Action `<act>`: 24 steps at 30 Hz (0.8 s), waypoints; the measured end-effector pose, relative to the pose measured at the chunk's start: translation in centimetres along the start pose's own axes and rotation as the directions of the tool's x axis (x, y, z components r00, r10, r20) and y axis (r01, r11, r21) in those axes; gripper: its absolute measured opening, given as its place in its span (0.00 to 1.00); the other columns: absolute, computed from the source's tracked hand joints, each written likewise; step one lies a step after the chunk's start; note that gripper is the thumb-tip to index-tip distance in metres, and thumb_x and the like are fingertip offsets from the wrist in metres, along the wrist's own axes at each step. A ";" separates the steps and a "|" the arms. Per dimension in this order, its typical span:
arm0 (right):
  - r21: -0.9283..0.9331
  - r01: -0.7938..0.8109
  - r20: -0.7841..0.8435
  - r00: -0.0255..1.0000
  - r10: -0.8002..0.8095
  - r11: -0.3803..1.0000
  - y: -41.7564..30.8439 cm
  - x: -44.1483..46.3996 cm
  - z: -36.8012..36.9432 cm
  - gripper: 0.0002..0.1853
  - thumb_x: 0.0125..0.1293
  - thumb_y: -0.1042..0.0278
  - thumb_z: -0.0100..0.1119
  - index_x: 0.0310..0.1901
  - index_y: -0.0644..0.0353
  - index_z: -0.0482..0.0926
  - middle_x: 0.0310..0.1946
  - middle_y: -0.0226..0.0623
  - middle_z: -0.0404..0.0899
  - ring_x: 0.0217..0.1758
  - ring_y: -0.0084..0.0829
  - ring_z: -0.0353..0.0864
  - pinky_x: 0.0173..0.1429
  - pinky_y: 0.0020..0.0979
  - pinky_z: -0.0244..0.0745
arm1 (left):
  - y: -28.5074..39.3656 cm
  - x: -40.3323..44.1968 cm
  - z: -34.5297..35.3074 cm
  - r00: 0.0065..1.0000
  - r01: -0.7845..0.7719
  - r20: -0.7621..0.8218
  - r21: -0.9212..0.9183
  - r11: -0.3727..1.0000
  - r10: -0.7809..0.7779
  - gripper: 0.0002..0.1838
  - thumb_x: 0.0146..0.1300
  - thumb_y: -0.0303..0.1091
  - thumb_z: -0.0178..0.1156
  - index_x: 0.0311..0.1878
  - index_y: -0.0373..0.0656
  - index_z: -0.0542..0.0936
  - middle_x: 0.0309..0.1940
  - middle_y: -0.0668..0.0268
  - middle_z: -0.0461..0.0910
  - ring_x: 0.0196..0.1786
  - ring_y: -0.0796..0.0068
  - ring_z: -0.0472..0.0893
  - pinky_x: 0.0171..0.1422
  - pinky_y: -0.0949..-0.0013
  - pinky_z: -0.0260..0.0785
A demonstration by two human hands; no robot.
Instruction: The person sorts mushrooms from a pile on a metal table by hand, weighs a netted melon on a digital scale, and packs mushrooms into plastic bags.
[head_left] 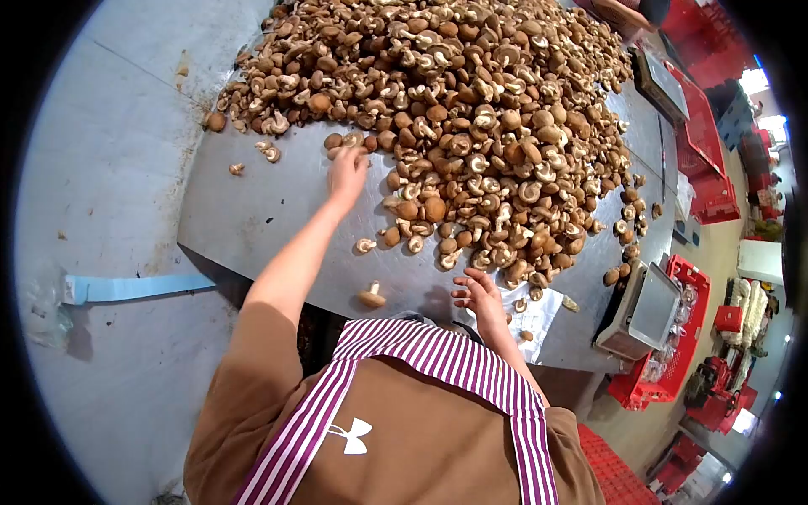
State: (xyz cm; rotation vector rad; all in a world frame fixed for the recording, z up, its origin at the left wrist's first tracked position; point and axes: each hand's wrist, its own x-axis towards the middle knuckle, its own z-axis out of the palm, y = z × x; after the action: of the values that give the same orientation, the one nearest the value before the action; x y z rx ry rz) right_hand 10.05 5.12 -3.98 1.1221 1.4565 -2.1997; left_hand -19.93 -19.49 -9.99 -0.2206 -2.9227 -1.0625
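A large heap of brown shiitake mushrooms (505, 135) covers much of the metal table (252, 202). At its left edge, my left hand (347, 172) reaches to a few mushrooms (352, 139), its fingertips at them. Those fingers are blurred, so whether they grip one cannot be told. My right hand (480, 299) is at the near edge of the heap, palm partly turned up, fingers apart and holding nothing. Beside it, small mushrooms lie on a white sheet (543, 316). A single mushroom (371, 295) lies on the metal between my hands, near the table edge.
To the right stands a weighing scale (644, 311) beside a red crate (692, 337) with bagged items. Another scale (662, 84) and red crates (703, 126) are farther back. Part of another person's arm (619, 13) shows at the top right. Blue tape (139, 288) hangs at left.
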 end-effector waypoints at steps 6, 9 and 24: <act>-0.067 0.010 0.024 1.000 -0.009 0.998 0.5 0.2 1.0 0.17 0.75 0.67 0.51 0.62 0.62 0.72 0.49 0.39 0.82 0.41 0.27 0.83 0.43 0.27 0.78 | 0.4 5.8 1.8 0.947 -0.265 0.285 0.435 0.861 0.148 0.12 0.62 0.33 0.61 0.48 0.43 0.83 0.37 0.55 0.86 0.42 0.53 0.85 0.47 0.51 0.77; -0.143 0.010 0.083 0.997 0.002 0.990 0.7 1.3 1.6 0.18 0.76 0.66 0.50 0.63 0.62 0.71 0.50 0.39 0.81 0.44 0.28 0.82 0.47 0.29 0.78 | -0.6 7.5 3.8 0.942 -0.211 0.333 0.496 0.842 0.040 0.11 0.61 0.34 0.61 0.46 0.45 0.82 0.32 0.55 0.85 0.42 0.52 0.85 0.47 0.51 0.77; -0.741 0.620 0.565 0.783 -0.258 0.259 -0.8 10.3 10.4 0.25 0.64 0.64 0.61 0.61 0.63 0.73 0.52 0.53 0.79 0.55 0.53 0.79 0.60 0.46 0.74 | -8.9 -8.1 -7.6 0.921 0.390 0.068 -0.144 0.910 -0.384 0.22 0.69 0.50 0.58 0.36 0.35 0.72 0.25 0.63 0.71 0.28 0.71 0.68 0.36 0.65 0.65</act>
State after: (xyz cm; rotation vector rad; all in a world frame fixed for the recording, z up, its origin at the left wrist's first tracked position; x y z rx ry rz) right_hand -1.96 -1.63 -8.92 -0.1215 2.4997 -1.1892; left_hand -13.41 -32.10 -10.42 0.3610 -2.9910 -1.3465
